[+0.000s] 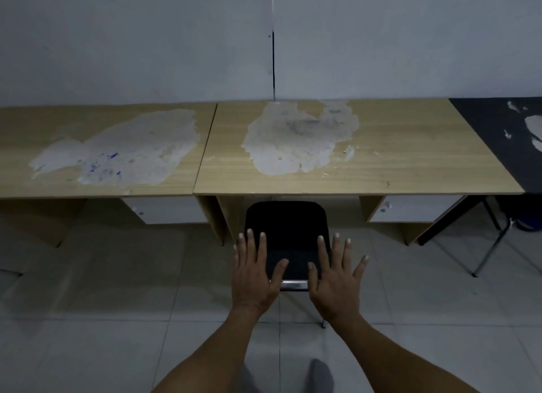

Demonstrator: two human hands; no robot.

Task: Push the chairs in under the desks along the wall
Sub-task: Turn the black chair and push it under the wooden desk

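A black padded chair [286, 225] stands in front of the middle wooden desk [410, 170], its far part just under the desk's front edge. My left hand [254, 271] lies flat with fingers spread over the chair's left side. My right hand [334, 275] is spread the same way over its right side. A chrome bar [293, 284] of the chair shows between my thumbs. Neither hand grips anything.
A second wooden desk [44, 126] adjoins on the left, a black desk [484, 123] on the right, all against the pale wall. White drawer fronts [410, 212] hang under the desks. Thin metal legs [492, 246] stand at the right on the tiled floor.
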